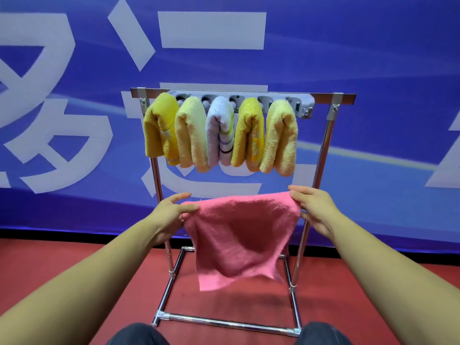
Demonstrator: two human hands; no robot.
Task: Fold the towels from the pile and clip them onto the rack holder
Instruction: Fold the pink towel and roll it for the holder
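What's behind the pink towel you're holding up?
Behind the pink towel stand the rack uprights and base bars on the red floor. Part of the rear base bar and the floor behind the cloth are covered.

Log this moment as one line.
left hand: pinches pink towel corner | right hand: pinches other corner | towel: unfolded | rack: five towels clipped

Both arms outstretched, left hand and right hand pinching, level
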